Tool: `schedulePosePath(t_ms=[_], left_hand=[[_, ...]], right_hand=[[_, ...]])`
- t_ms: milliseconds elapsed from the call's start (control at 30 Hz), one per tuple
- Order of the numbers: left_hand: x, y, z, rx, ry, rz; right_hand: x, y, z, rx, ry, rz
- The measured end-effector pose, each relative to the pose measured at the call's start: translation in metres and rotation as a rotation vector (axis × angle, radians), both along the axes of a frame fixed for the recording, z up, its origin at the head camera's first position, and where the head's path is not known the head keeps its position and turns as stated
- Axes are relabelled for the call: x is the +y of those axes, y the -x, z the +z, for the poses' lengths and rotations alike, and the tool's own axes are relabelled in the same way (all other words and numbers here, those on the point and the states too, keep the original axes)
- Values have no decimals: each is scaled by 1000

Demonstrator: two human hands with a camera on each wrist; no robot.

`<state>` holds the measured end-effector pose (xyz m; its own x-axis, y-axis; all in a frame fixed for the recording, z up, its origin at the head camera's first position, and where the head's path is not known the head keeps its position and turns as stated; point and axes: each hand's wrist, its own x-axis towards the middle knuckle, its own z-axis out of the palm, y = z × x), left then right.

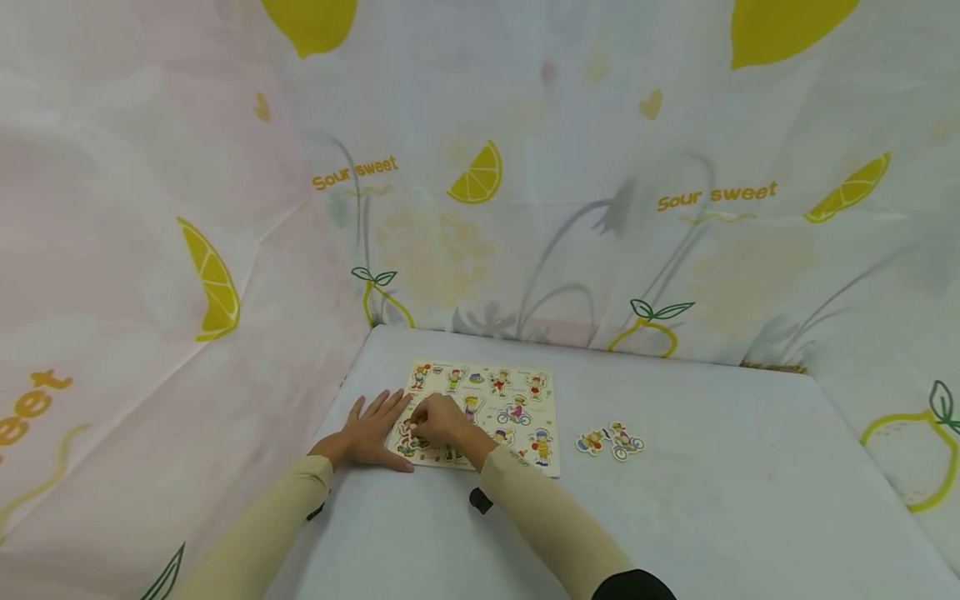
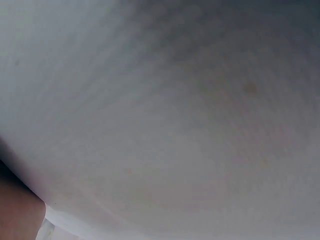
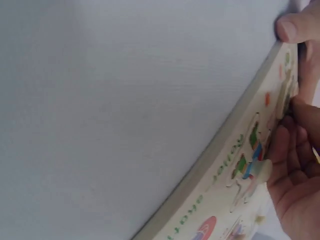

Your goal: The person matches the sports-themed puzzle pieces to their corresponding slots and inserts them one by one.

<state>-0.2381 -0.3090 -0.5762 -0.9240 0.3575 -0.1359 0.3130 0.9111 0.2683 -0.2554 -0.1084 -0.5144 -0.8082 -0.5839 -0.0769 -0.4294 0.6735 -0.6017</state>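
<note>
A cream knobbed puzzle board (image 1: 542, 412) printed with small figures lies on the white table. The left hand (image 1: 371, 433) is spread flat at its left edge, fingers fanned; its thumb (image 3: 295, 27) shows at the board's corner in the right wrist view. Over the lower left of the board, the right hand (image 1: 444, 421) pinches a puzzle piece (image 1: 407, 442) between curled fingers. That piece is largely hidden by the fingers. In the right wrist view a roller-skater piece (image 3: 247, 167) with a pale knob sits beside the right hand. The left wrist view shows mostly blurred white surface.
Two loose puzzle pieces lie right of the board: a cyclist piece (image 1: 625, 442) and a smaller figure piece (image 1: 592, 442), close together. A lemon-printed cloth (image 1: 525, 208) hangs around the white table (image 1: 712, 500). Black wrist straps are on the sleeves.
</note>
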Motion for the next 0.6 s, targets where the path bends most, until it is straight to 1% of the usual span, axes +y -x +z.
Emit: schedulePosePath(t_ms=[100,200,300,400,433,533,600], left_hand=[[1,1,0,-3,-9,-6],[1,2,-1,-1,-11,-9],[0,3,-1,3,-13,-13],[0,1,1,5,-15,-16],[1,0,2,1,-12,-20],[4,-5,14,-20,-17,-18],[5,-8,20,-29,-15,-15]], right_hand=[[0,-1,-3,49,-8,-9],[-3,-4,-6,88,-17,-43],[-6,-8,-6,80,-25,-84],[-9,-12,-5,61,-32,-121],[-10,-13,-6,64,-36,-131],[-13,-17,-5,71,-52,-157],[-15,-18,-4,83,-57,-166]])
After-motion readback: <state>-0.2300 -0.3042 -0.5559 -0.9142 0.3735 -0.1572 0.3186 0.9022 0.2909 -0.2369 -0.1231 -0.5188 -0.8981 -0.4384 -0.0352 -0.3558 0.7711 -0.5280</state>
